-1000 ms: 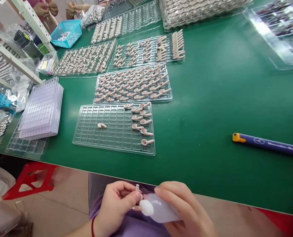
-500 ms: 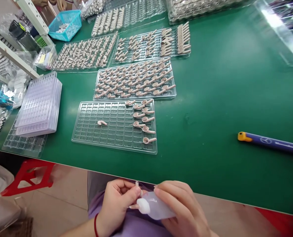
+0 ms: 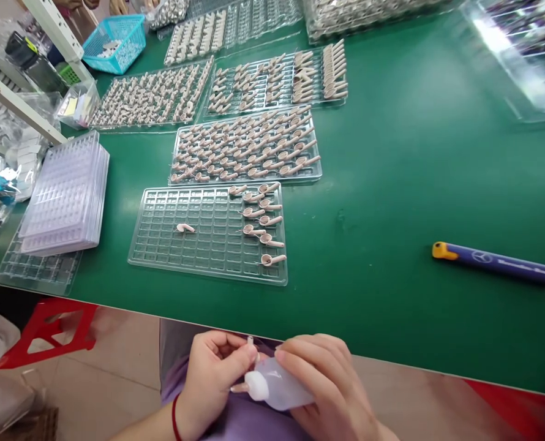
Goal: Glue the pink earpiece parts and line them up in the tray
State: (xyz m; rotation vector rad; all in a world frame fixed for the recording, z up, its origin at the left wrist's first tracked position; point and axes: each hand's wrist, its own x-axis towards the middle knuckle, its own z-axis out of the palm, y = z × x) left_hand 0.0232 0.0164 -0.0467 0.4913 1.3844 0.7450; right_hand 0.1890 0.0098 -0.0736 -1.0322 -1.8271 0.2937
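Observation:
Over my lap, just below the table's edge, my left hand (image 3: 217, 367) pinches a small beige plastic part (image 3: 250, 342) between thumb and fingers; most of it is hidden. Close beside it, my right hand (image 3: 330, 380) is wrapped round a translucent squeeze bottle (image 3: 281, 386), tilted over on its side, its white cap and thin nozzle pointing left below my left thumb. Ahead on the table lies a clear compartment tray (image 3: 203, 245). Several beige spoon-shaped parts (image 3: 266, 220) with thin wires fill its right columns, and a single one (image 3: 185, 228) lies nearer its left side.
Behind stands a fuller tray (image 3: 318, 165) of similar parts, with more loaded trays farther back. At left are stacked trays (image 3: 61, 196), a blue basket (image 3: 137, 43) and a shelf post (image 3: 54, 27). A dark blue tube-like object (image 3: 502, 260) lies at right. Another person's hands show at top left.
The whole view has shifted slightly, so the table things sit a little farther left. The bottle's nozzle now shows more clearly beside my left thumb; both hands keep their hold.

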